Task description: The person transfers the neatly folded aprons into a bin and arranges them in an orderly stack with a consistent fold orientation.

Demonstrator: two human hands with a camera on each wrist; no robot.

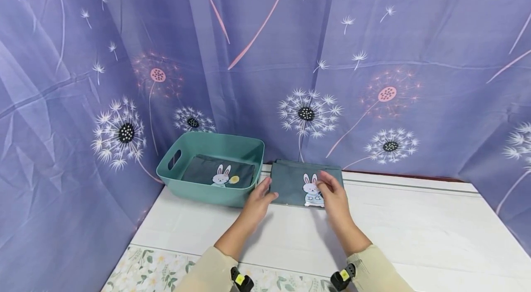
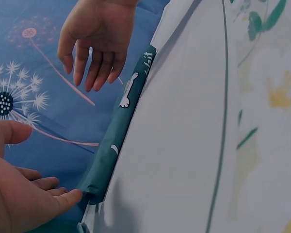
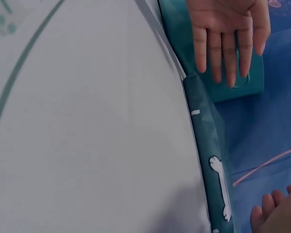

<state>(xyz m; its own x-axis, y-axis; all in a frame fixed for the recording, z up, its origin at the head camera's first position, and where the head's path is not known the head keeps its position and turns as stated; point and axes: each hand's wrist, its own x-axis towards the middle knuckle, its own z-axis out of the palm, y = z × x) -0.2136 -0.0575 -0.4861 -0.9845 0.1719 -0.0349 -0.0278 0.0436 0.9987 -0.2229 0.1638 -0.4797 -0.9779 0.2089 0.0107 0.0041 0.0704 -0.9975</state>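
Observation:
A folded dark green cloth [image 1: 288, 186] with a printed white rabbit lies flat on the white surface, beside the basket. My left hand [image 1: 256, 202] is at its left end, fingers extended; in the left wrist view the fingertips reach the end of the folded cloth [image 2: 117, 133], and whether they touch it is unclear. Over the right part hovers my right hand [image 1: 335, 197], its fingers loosely bent near the rabbit print and gripping nothing. Inside the green plastic basket [image 1: 207, 190] lies another folded dark green cloth [image 1: 199, 171], also bearing a rabbit.
A purple-blue curtain [image 1: 257, 94] printed with dandelions hangs behind and at both sides. The white table surface [image 1: 415, 227] stretches to the right. Along the front runs a floral-patterned strip [image 1: 153, 269]. The basket stands at the back left, close to the curtain.

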